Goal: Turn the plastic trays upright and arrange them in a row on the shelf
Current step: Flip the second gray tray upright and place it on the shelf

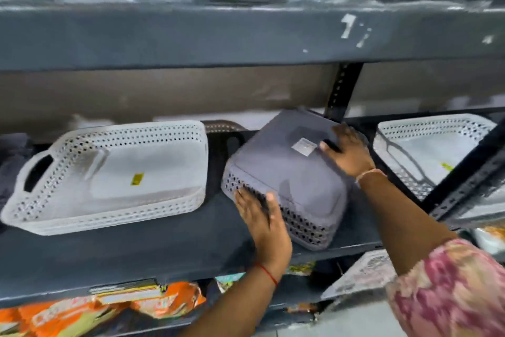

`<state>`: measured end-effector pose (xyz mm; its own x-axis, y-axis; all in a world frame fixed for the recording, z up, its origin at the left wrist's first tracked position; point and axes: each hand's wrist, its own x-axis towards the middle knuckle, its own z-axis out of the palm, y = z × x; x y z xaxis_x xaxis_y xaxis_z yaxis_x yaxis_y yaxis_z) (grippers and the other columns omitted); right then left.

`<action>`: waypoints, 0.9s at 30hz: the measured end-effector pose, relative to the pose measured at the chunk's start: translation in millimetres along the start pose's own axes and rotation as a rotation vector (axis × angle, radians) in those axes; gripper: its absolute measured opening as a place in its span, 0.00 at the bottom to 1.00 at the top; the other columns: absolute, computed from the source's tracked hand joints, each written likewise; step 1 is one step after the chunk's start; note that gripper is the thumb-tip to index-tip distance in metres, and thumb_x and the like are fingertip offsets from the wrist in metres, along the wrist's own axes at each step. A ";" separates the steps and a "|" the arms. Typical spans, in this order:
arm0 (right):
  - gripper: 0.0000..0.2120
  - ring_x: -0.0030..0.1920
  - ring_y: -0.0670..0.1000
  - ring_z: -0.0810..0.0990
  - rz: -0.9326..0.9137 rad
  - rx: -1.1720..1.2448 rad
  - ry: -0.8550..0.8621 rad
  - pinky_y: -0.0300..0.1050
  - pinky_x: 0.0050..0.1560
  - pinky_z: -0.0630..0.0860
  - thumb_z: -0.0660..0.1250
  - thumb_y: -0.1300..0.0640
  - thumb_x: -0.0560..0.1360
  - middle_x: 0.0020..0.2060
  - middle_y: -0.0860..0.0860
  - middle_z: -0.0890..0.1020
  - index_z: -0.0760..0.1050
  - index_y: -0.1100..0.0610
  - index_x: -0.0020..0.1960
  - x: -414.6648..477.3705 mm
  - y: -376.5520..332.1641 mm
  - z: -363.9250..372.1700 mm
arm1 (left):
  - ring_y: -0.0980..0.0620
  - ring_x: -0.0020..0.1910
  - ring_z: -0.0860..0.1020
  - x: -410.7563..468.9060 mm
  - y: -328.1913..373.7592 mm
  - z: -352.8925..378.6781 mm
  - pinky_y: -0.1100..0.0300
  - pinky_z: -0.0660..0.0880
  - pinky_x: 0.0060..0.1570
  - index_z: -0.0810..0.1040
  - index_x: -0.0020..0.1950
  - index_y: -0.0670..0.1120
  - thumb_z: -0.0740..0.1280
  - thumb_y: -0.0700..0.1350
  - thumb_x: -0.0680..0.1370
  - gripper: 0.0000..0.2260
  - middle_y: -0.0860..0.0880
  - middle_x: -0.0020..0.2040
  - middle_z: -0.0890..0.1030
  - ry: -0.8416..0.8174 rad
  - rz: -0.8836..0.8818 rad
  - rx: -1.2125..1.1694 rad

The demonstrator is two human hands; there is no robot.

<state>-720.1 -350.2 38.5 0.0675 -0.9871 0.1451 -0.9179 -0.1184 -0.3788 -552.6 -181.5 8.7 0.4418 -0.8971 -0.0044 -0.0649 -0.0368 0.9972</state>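
On the middle shelf (pixel 153 254) of a dark metal rack, head view, we have both hands on a grey tray (pixel 289 172) lying upside down, base up w/ a small label on it, turned at an angle to the shelf edge. It sits between two white trays: white tray on the left (pixel 114 175), upright w/ a handle cutout and yellow sticker, well apart from it, and white tray on the right (pixel 434 145), upright too, just past a slanted rack strut (pixel 464 172).

Our left hand (pixel 263 224) cups the tray's near perforated side wall, fingers spread against it. Our right hand (pixel 348 152) lies flat on the upturned base near the far right corner, palm down, pressing, not wrapped round anything. So neither hand is clenched; both are in contact w/ the grey tray.

Judging by looks, it's thin moulded plastic: light, fairly stiff, may flex a bit, smooth base prob. slippery. Best hold is likely the perforated walls or rim on opp. sides, then roll it over.

Below, orange packets (pixel 82 309) sit on the lower shelf, blurred
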 end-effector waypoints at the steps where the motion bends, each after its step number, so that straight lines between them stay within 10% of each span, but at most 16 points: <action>1: 0.34 0.77 0.56 0.50 0.062 0.044 -0.001 0.52 0.77 0.48 0.58 0.42 0.76 0.77 0.57 0.53 0.54 0.58 0.75 2.8 10.8 0.1 | 0.61 0.73 0.40 -8.6 0.4 11.6 0.67 0.36 0.71 0.42 0.75 0.43 0.48 0.69 0.73 0.41 0.52 0.76 0.39 -0.031 -0.065 -0.007; 3: 0.36 0.77 0.55 0.47 0.167 0.148 -0.005 0.51 0.77 0.45 0.57 0.41 0.76 0.77 0.57 0.49 0.50 0.59 0.75 7.4 22.3 0.7 | 0.61 0.73 0.39 -17.3 1.8 21.0 0.64 0.37 0.72 0.41 0.75 0.43 0.51 0.60 0.78 0.34 0.50 0.77 0.38 -0.016 -0.126 -0.028; 6: 0.38 0.77 0.54 0.44 0.272 0.307 -0.022 0.49 0.77 0.44 0.57 0.39 0.75 0.77 0.55 0.46 0.47 0.58 0.76 13.4 33.1 -0.5 | 0.64 0.70 0.39 -15.8 -2.4 25.7 0.63 0.36 0.72 0.39 0.76 0.46 0.44 0.80 0.59 0.56 0.60 0.70 0.38 0.061 -0.123 -0.002; 11: 0.38 0.75 0.58 0.54 0.395 0.588 0.035 0.51 0.76 0.51 0.62 0.38 0.73 0.76 0.57 0.51 0.55 0.56 0.75 19.7 38.8 7.3 | 0.61 0.73 0.40 -8.2 -12.2 21.7 0.62 0.37 0.72 0.42 0.76 0.45 0.43 0.81 0.56 0.58 0.59 0.72 0.42 0.092 -0.066 0.042; 17: 0.27 0.68 0.56 0.67 0.323 0.825 0.234 0.47 0.71 0.61 0.65 0.46 0.74 0.68 0.58 0.65 0.67 0.60 0.67 7.0 40.5 9.3 | 0.55 0.77 0.44 18.3 -13.1 -0.1 0.60 0.41 0.74 0.46 0.76 0.45 0.48 0.55 0.80 0.28 0.50 0.78 0.45 0.085 -0.098 0.019; 22: 0.19 0.58 0.45 0.75 0.243 1.024 0.461 0.27 0.56 0.69 0.65 0.56 0.76 0.61 0.58 0.76 0.72 0.63 0.63 -14.0 36.6 -7.1 | 0.53 0.72 0.64 46.3 -6.9 -34.0 0.52 0.58 0.74 0.66 0.72 0.48 0.52 0.76 0.66 0.44 0.49 0.74 0.66 0.103 -0.150 -0.194; 27: 0.09 0.36 0.33 0.76 0.153 1.047 0.602 0.32 0.45 0.72 0.66 0.50 0.72 0.33 0.38 0.83 0.80 0.55 0.44 -23.4 31.0 -48.0 | 0.51 0.61 0.76 63.5 33.7 -61.6 0.53 0.69 0.67 0.72 0.66 0.44 0.42 0.63 0.77 0.33 0.46 0.66 0.74 0.053 -0.010 -0.309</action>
<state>-768.9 -325.6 67.3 -0.4617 -0.8234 0.3298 -0.1223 -0.3091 -0.9431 -471.6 -212.6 46.6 0.4879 -0.8727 -0.0185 0.2114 0.0976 0.9725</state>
